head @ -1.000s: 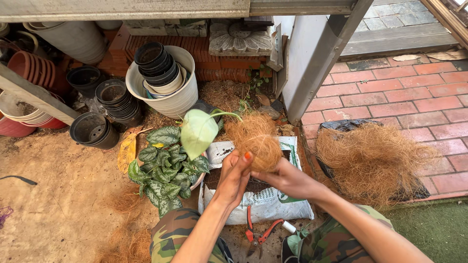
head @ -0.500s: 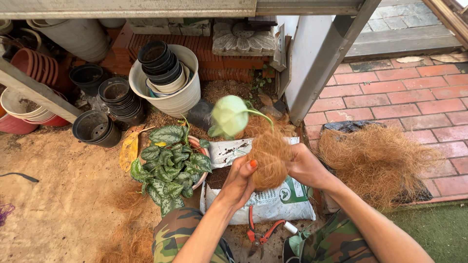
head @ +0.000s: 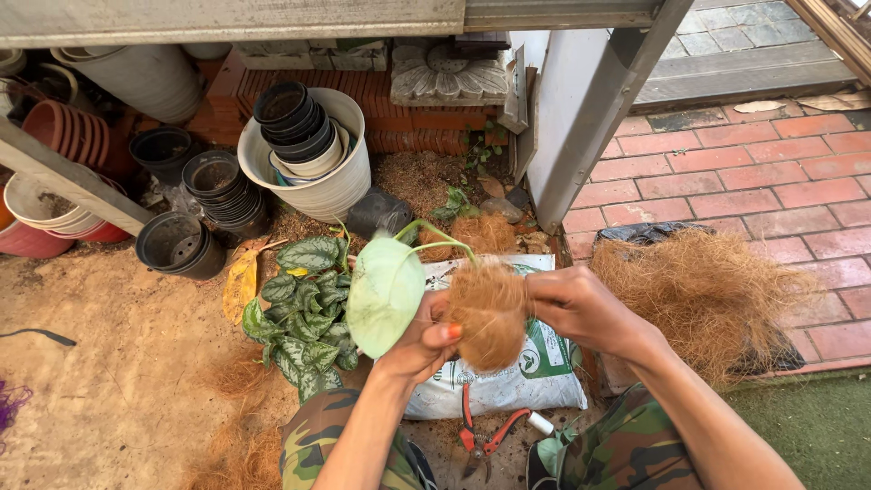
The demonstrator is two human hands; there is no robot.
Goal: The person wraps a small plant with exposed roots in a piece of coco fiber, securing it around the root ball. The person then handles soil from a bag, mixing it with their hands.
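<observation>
coir-wrapped root ball (head: pixel 488 313), held above the white potting-mix bag (head: pixel 508 386), between both hands. already packed into a rounded brown lump, with the green stem arching up and one large pale leaf (head: pixel 386 295) hanging to the left. by the look of it, wrapping mostly done; no pot under it yet, and plenty of loose fibre left in the coir pile (head: pixel 703 290) on the brick paving. left hand (head: pixel 419 343) cupped under and against the ball, fingers curled, thumb pressed on the fibre. right hand (head: pixel 581 308) closed around the ball's far side, wrist bent inward, forearm coming up from lower right. red pruning shears (head: pixel 481 434) lying on the ground below. variegated plant (head: pixel 304 313) just left, stacked black pots (head: pixel 295 122) behind.
</observation>
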